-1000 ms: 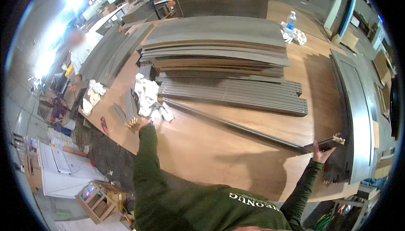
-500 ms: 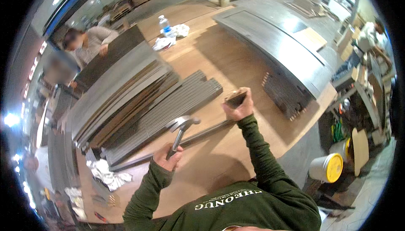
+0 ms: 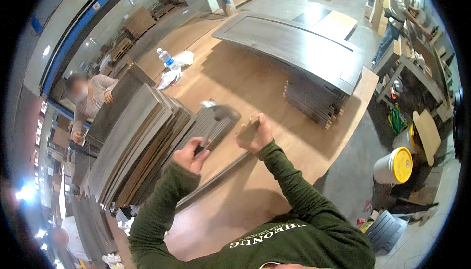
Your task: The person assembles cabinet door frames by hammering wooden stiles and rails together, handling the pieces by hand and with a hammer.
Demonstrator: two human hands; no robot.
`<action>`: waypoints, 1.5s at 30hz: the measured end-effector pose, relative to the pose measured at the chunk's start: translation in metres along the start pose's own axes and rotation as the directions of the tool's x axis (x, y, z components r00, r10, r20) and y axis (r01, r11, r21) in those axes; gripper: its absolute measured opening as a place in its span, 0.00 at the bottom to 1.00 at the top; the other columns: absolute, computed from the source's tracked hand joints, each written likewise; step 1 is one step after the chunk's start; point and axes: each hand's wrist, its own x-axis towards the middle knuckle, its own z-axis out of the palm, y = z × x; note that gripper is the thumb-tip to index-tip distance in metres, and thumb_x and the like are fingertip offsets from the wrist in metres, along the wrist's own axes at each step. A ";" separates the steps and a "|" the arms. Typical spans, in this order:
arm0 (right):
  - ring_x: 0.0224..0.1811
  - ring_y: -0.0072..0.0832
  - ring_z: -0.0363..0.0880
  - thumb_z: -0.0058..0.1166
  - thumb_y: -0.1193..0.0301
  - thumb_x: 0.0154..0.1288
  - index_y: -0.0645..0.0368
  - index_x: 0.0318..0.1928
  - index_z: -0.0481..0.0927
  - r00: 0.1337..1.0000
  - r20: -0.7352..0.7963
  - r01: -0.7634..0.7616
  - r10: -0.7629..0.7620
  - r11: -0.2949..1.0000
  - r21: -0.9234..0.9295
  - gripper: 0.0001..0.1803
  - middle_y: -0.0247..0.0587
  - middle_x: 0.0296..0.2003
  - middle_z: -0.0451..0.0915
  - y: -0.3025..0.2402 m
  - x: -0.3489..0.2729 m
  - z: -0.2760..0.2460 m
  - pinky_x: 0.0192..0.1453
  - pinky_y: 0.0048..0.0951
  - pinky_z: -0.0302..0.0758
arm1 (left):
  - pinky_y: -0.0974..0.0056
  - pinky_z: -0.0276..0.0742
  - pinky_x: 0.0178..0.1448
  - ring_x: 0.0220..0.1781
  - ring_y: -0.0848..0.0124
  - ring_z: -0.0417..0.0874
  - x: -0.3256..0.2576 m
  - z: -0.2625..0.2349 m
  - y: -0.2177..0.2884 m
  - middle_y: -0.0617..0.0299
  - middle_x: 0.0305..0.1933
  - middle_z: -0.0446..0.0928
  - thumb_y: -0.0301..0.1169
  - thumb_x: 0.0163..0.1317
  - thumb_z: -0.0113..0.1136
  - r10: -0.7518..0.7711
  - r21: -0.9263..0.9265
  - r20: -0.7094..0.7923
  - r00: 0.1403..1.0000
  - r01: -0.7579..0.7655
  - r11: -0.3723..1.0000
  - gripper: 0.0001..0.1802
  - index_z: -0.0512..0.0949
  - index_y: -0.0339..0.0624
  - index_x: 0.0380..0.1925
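Note:
My left hand [image 3: 190, 156] is closed round the handle of a claw hammer [image 3: 208, 106], whose head points away from me and is smeared by motion. To its right, my right hand [image 3: 260, 139] grips a small dark block [image 3: 248, 129] with the fingers wrapped round its sides. Below both hands, a long dark wooden strip [image 3: 221, 176] lies slantwise on the brown table [image 3: 216, 227]. Just beyond the hammer is a stack of grey grooved strips [image 3: 223, 121], partly covered by the hammer and my left hand.
Dark panels [image 3: 142, 141] are piled on the left, with a co-worker [image 3: 95, 97] behind them. A large framed panel [image 3: 294, 48] rests on stacked strips [image 3: 314, 102] at the far right. A bottle [image 3: 166, 58] stands by white cloths [image 3: 170, 78]. A yellow-lidded bucket [image 3: 392, 166] is on the floor.
My view has turned and shifted. The hammer has swung so its head reaches farther from my left hand. The block stays in my right hand, and the strip still lies below.

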 end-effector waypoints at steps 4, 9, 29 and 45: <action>0.32 0.30 0.74 0.60 0.63 0.43 0.59 0.40 0.62 0.972 0.103 0.223 -0.209 0.702 -0.676 0.26 0.38 0.30 0.73 -0.028 -0.015 0.022 0.39 0.32 0.72 | 0.76 0.66 0.19 0.17 0.84 0.68 -0.001 -0.046 0.054 0.70 0.18 0.71 0.37 0.60 0.51 0.045 -0.391 -0.290 0.956 -0.161 0.906 0.14 0.69 0.41 0.43; 0.35 0.31 0.71 0.54 0.65 0.50 0.58 0.36 0.64 0.956 0.125 0.274 -0.265 0.652 -0.708 0.16 0.35 0.30 0.70 -0.048 -0.025 0.053 0.42 0.33 0.69 | 0.61 0.70 0.24 0.17 0.59 0.74 0.017 0.001 0.009 0.58 0.16 0.70 0.35 0.59 0.50 0.191 0.200 -0.075 0.979 -0.172 0.964 0.13 0.67 0.39 0.39; 0.34 0.29 0.74 0.67 0.66 0.36 0.60 0.40 0.60 0.955 0.134 0.246 -0.263 0.458 -0.854 0.33 0.42 0.32 0.71 -0.051 -0.017 0.038 0.38 0.31 0.72 | 0.70 0.68 0.23 0.17 0.71 0.73 0.039 -0.043 0.044 0.60 0.17 0.69 0.34 0.61 0.49 0.004 -0.377 -0.325 0.946 -0.133 0.917 0.09 0.67 0.39 0.33; 0.33 0.32 0.75 0.66 0.65 0.37 0.61 0.38 0.63 0.995 -0.016 0.085 -0.098 0.922 -0.378 0.30 0.42 0.30 0.73 -0.012 -0.001 0.018 0.37 0.32 0.73 | 0.56 0.74 0.29 0.25 0.54 0.79 0.035 0.006 0.020 0.48 0.20 0.74 0.36 0.59 0.51 -0.104 0.470 0.259 0.960 -0.032 0.882 0.11 0.68 0.40 0.35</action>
